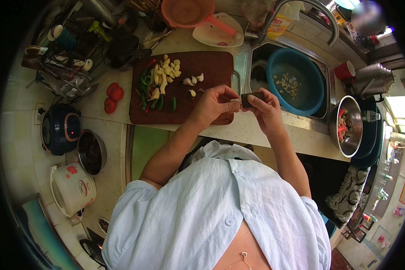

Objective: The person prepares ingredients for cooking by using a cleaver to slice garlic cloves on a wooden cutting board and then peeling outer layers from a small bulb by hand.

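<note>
Between the fingertips of my left hand (219,101) is a small pale piece, apparently a garlic clove (235,100). My right hand (265,108) grips a small dark flat object (252,99), its kind unclear, close against that piece. Both hands are held over the right edge of a brown wooden cutting board (184,116). On the board, unpeeled garlic cloves (192,80) lie near my left hand. Farther left are peeled garlic cloves (171,69), pieces of ginger (163,84), green peppers (160,103) and red chillies (151,63).
Right of the board, a blue basin (273,98) with water and pale cloves sits in the sink (327,72) under a curved faucet (332,30). A steel bowl (357,135) stands at the counter's right end. Tomatoes (114,92) lie left; a pink strainer (187,11) is behind.
</note>
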A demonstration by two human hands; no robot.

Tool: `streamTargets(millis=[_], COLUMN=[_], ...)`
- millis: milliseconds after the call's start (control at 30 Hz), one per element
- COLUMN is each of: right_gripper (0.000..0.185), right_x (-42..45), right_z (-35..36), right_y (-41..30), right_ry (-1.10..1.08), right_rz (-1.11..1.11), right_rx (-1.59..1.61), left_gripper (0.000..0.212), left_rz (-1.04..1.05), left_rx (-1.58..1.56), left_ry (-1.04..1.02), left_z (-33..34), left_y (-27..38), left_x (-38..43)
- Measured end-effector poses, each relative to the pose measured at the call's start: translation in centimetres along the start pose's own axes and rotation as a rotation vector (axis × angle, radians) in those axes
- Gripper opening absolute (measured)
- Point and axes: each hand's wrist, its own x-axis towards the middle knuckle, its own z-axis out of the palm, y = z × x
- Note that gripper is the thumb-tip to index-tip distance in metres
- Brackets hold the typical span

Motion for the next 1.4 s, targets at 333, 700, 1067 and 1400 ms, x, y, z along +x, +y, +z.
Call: streamTargets(millis=[333,700,1067,1400], right_gripper=[0.007,0.008,0.008,0.011], right_x=[-0.5,-0.5,-0.2,-0.4], right_z=[0.4,0.6,0.8,0.1], right_y=[0.4,-0.6,-0.3,0.0], right_ry=[-0.138,0.041,0.025,0.013], right_rz=[0.164,-0.147,-0.124,-0.061], right_rx=[0.417,-0.568,-0.45,-0.306], left_gripper=[0.016,0.026,0.026,0.024], left_rz=[-0.169,-0.028,0.034,0.101], left_rx=[-0.716,-0.124,0.196,0.142], left_ry=[-0.247,0.081,0.094,0.055], left_z=[-1.3,-0.4,-0.3,-0.4], left_y=[-1.5,0.0,0.9,0.5], left_x=[0.5,0.1,-0.5,-0.4])
